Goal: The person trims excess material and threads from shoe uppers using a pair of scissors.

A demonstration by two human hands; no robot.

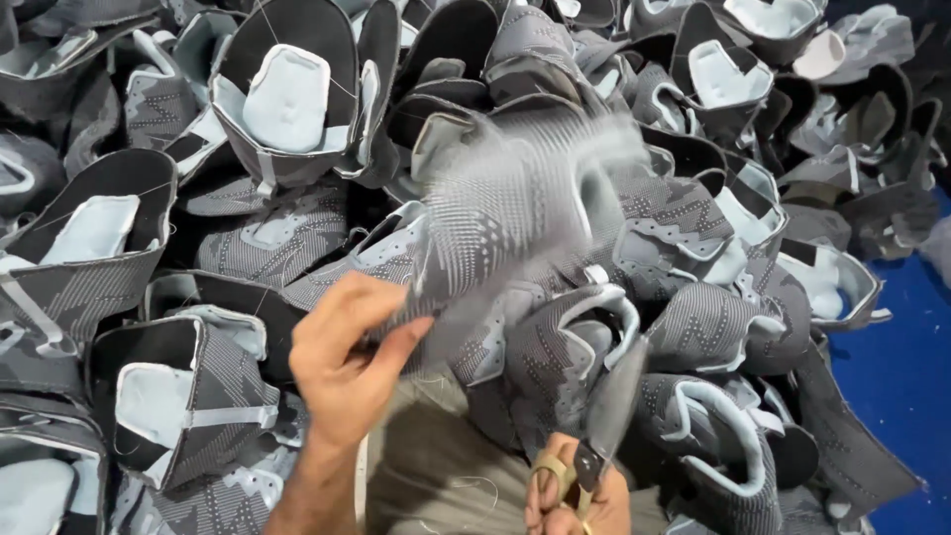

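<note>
Left hand (347, 362) pinches a motion-blurred grey shoe upper (515, 208) raised just above it, right hand (575, 500) grips scissors (594, 436) below; trimming step likely, next needing blades brought to stray threads.

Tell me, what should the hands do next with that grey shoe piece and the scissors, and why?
Probably hold the shoe upper steady first. It is blurred in the left hand, so it is moving, and loose threads show near it. The scissors in the right hand point up toward it, apart from it. Once steady, they could likely snip a thread.
</note>
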